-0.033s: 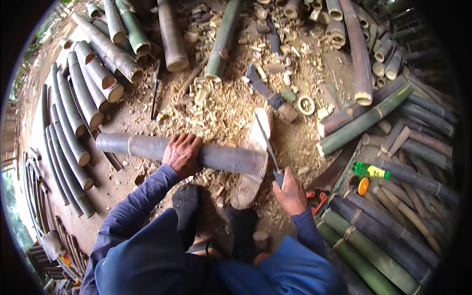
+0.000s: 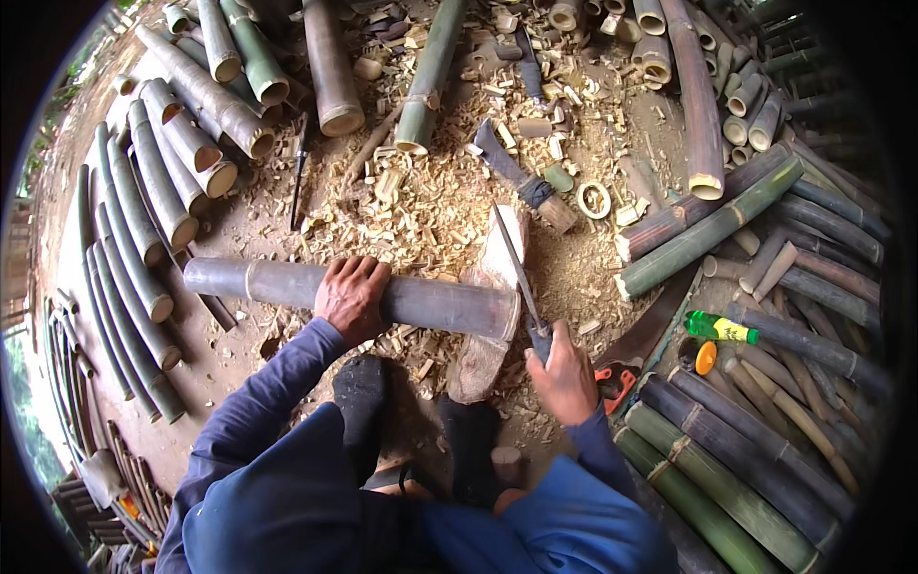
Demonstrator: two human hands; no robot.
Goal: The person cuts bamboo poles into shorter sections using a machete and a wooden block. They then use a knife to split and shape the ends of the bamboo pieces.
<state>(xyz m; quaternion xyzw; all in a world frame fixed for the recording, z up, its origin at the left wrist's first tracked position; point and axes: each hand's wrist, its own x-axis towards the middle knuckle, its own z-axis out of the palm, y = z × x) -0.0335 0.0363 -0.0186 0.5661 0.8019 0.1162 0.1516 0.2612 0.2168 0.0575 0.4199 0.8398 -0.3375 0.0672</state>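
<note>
From the wearer's head, the left fisheye looks steeply down past blue clothing (image 2: 268, 488) at six o'clock, near the left hand (image 2: 352, 298) at nine and right hand (image 2: 562, 375) at four, its wide rim bending bamboo poles (image 2: 142, 263) farther toward nine

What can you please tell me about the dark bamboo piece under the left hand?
The dark bamboo piece looks smooth and greyish-purple, with a pale node ring toward its left end. It lies crosswise, its right end over a pale wooden block; the left hand grips it from above.
</note>
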